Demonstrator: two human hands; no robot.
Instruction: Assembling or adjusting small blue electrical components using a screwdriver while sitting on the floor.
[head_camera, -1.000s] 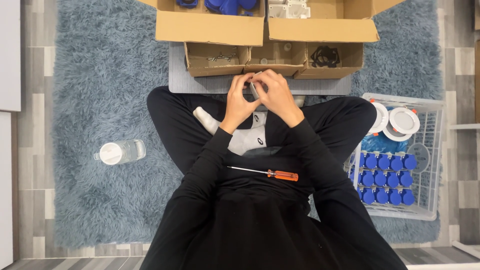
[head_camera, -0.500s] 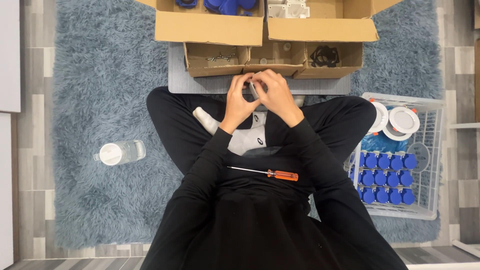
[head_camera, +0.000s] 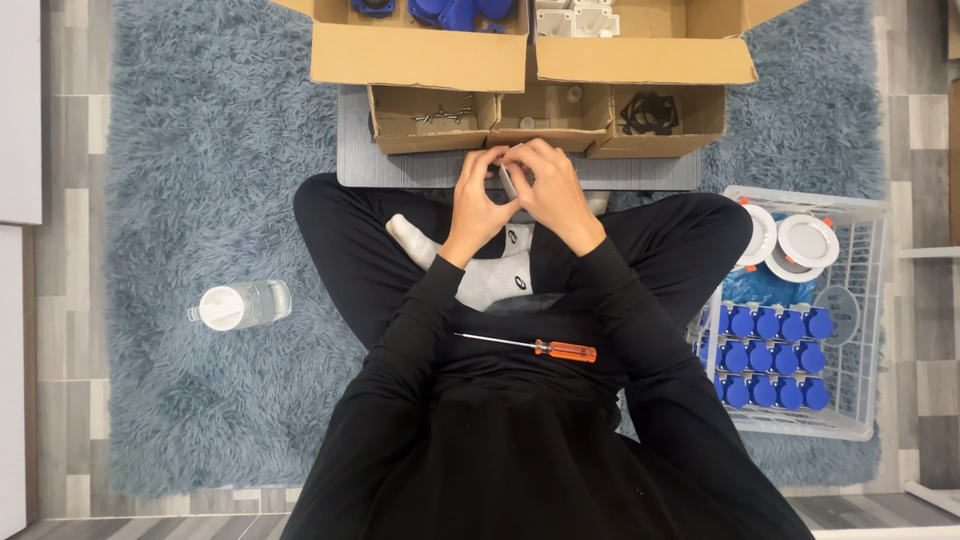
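Head camera — straight down, near

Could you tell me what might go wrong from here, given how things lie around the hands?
The screwdriver lies loose on the lap; a leg shift could roll it onto the rug. The small part pinched between left hand and right hand could drop and vanish in that pile.

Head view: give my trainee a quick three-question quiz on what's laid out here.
1. True or false: the orange-handled screwdriver lies on the person's lap.
2. Which side of the person is the white wire basket on? A) left B) right
3. What do the left hand and right hand hold between them?

Key: 1 true. 2 B. 3 a small grey part, mostly hidden by the fingers.
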